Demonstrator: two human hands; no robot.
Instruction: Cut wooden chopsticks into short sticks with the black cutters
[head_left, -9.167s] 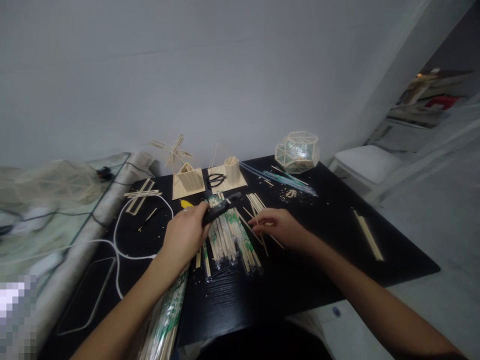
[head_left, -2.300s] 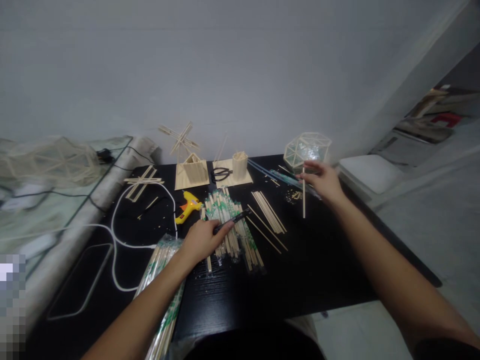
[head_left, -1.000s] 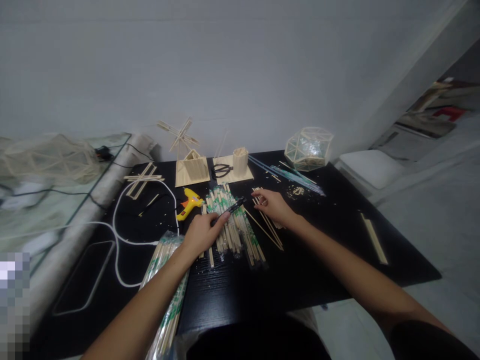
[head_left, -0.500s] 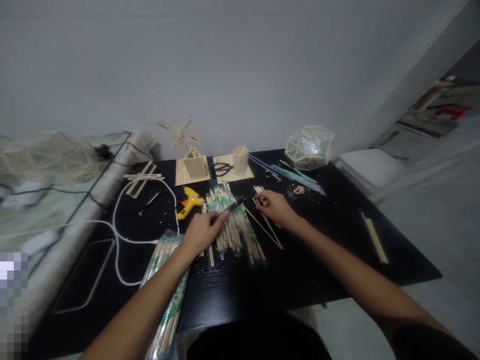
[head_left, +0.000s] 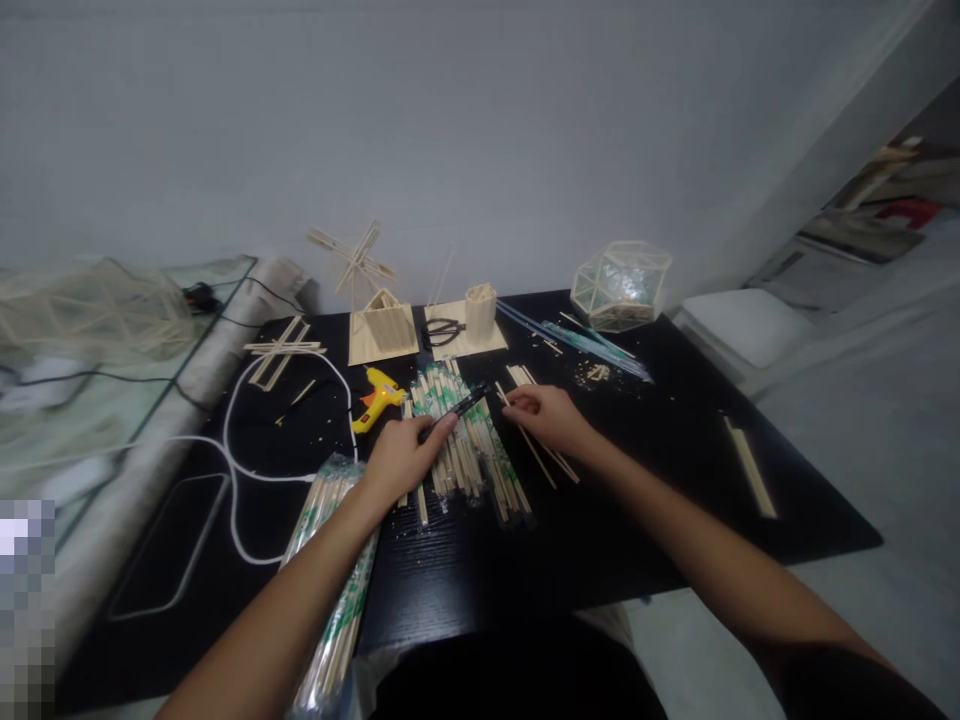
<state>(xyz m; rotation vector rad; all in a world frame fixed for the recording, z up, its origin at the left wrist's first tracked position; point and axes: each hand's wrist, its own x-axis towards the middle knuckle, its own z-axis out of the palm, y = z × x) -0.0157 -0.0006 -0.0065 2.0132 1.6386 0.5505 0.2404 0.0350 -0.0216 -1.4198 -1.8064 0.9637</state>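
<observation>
A black table [head_left: 645, 520] bears a pile of wrapped chopsticks [head_left: 465, 450] at its middle. The left hand [head_left: 401, 462] rests on the pile, fingers closed around a black cutter [head_left: 454, 410]. Just right, the right hand [head_left: 544, 418] pinches a bare stick [head_left: 525, 440] lying among loose sticks on the table.

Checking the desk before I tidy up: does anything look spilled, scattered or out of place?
Yes. Small pale crumbs lie scattered on the black table near the geometric stick model. Wrapped chopsticks sprawl loose under the left hand, and a lone pair of sticks lies apart near the right edge.
</observation>
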